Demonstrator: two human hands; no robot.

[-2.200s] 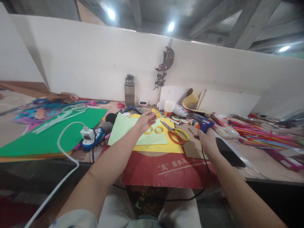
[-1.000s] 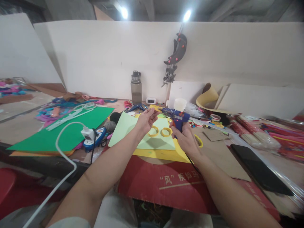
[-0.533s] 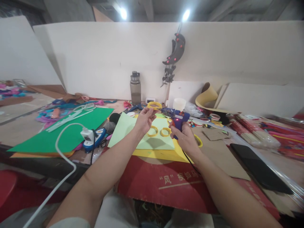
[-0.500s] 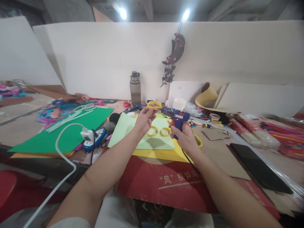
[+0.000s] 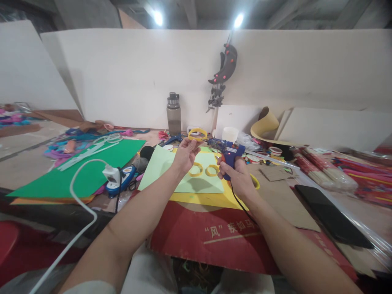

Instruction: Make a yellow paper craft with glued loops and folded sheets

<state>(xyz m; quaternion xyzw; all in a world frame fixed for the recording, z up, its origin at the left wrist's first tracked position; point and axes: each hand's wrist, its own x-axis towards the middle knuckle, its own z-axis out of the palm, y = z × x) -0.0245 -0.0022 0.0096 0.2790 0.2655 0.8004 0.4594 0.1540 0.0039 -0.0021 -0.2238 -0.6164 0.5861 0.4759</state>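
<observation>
Between the fingers of my left hand (image 5: pixel 186 156) is a yellow ring (image 5: pixel 197 132), held up above the papers. My right hand (image 5: pixel 238 175) is wrapped round the handle of a blue hot glue gun (image 5: pixel 230 153). Its nozzle points left and sits close by the ring's right side; whether it touches I cannot tell. Below, two more yellow rings (image 5: pixel 196 169) lie on a pale green sheet (image 5: pixel 167 179), which rests on a yellow sheet (image 5: pixel 199 200). Another yellow loop (image 5: pixel 255 181) shows partly behind my right wrist.
A blue power strip (image 5: pixel 122 181) with a white plug and cable stands left, beside a green sheet (image 5: pixel 82 171). A grey bottle (image 5: pixel 174 116) stands at the back. To the right lie a black phone (image 5: pixel 332 215) and packed sticks (image 5: pixel 324 171). Red cardboard (image 5: pixel 183 232) covers the front edge.
Both hands stay almost in place. The ring in my left hand has tilted slightly, its opening now facing me a little more. The whole view has shifted very slightly.
</observation>
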